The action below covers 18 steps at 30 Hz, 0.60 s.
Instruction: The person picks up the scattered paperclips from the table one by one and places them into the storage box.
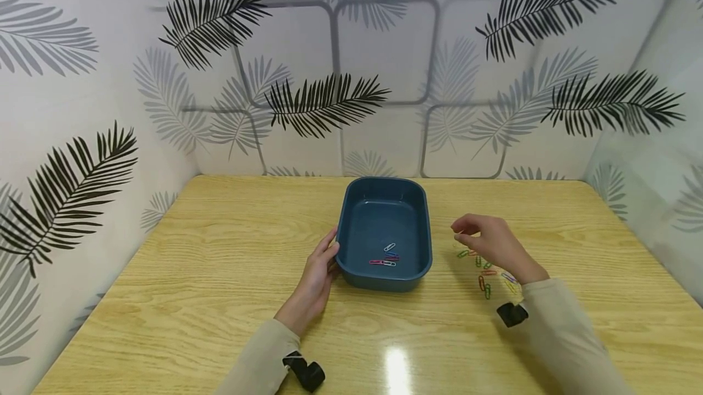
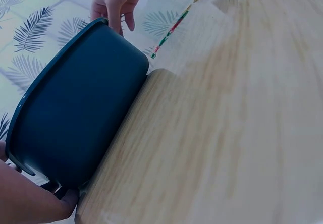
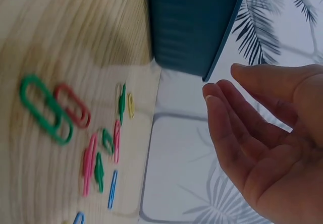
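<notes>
A dark blue rectangular box (image 1: pixel 384 218) stands on the table with several paper clips (image 1: pixel 391 257) in its near end: white, blue, red and pink ones. My left hand (image 1: pixel 315 276) holds the box's left side, thumb by the rim and fingers along the outer wall; part of it shows at the lower left of the left wrist view. To the right of the box, my right hand (image 1: pixel 489 239) is raised over the table, fingers loosely bent. In the right wrist view nothing shows between the thumb and fingertips (image 3: pixel 214 95). Loose coloured paper clips (image 1: pixel 486 282) lie below that hand.
The light wooden table (image 1: pixel 219 248) meets patterned walls (image 1: pixel 307 47) at the back and sides. Green, red, pink, blue and yellow clips are scattered right of the box. Black wrist straps (image 1: pixel 512 314) sit at both sleeves.
</notes>
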### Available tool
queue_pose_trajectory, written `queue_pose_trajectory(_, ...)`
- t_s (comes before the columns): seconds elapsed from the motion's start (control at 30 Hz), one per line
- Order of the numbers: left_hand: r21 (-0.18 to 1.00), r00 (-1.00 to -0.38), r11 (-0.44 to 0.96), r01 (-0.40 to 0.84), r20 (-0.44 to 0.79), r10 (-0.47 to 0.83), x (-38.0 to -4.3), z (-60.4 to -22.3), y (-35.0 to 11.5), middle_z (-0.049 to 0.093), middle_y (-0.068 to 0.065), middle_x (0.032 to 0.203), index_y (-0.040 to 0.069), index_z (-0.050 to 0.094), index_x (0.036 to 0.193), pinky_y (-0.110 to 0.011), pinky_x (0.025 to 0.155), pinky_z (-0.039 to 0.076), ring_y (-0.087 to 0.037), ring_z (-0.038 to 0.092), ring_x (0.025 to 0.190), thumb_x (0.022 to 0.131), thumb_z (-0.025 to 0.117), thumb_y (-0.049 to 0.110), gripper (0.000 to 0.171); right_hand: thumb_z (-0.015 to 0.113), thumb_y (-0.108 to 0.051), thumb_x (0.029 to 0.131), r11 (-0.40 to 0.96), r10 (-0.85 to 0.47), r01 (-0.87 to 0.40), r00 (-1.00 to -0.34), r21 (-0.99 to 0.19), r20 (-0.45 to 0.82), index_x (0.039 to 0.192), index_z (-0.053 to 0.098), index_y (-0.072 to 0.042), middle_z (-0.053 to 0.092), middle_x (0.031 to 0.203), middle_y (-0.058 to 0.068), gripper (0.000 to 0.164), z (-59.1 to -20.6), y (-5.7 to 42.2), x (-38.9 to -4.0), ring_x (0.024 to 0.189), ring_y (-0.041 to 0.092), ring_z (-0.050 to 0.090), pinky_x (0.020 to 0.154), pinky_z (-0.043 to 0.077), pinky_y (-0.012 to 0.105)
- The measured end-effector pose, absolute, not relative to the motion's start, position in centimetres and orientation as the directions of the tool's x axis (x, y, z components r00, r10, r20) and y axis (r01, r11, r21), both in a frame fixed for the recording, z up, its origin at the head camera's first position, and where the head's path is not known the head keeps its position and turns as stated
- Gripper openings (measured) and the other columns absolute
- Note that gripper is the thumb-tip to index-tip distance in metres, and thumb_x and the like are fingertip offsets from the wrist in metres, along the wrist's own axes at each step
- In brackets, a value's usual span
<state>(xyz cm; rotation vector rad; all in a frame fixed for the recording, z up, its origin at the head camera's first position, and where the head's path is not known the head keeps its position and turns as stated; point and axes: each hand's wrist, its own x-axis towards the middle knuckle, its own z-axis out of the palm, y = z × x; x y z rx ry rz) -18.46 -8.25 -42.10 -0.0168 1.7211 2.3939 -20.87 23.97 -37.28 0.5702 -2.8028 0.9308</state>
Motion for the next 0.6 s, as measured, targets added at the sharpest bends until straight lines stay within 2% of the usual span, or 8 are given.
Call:
queue_pose_trajectory(0.33,0.937,-0.981,-0.308,-0.164,-0.123,0.147,-18.6,-42.1,-8.2,0.026,-0.018,0.155,0.009,0.025,0.154,-0.049,0.113,0.018,-0.036,0.029,0.138,0.106,0.036,0.017,0.05,0.063,0.0,0.09,0.776,-0.304,-0.36,-0.933,-0.518,0.192,0.105,0.065,0.009,0.067,0.096,0.019,0.018,-37.8,26.2,-21.5,0.087,0.034,0.064,0.076,0.052,0.049)
queue_pose_trajectory(0.6,0.937,-0.982,-0.307,-0.164,-0.125,0.142,-18.5,-42.1,-8.2,0.026,-0.018,0.155,0.01,0.025,0.154,-0.05,0.112,0.018,-0.036,0.029,0.138,0.106,0.036,0.018,0.05,0.067,0.004,0.084,0.813,-0.287,-0.341,-0.94,-0.472,0.186,0.098,0.064,0.013,0.066,0.089,0.021,0.017,-38.8,27.8,-21.8,0.082,0.037,0.063,0.071,0.051,0.05)
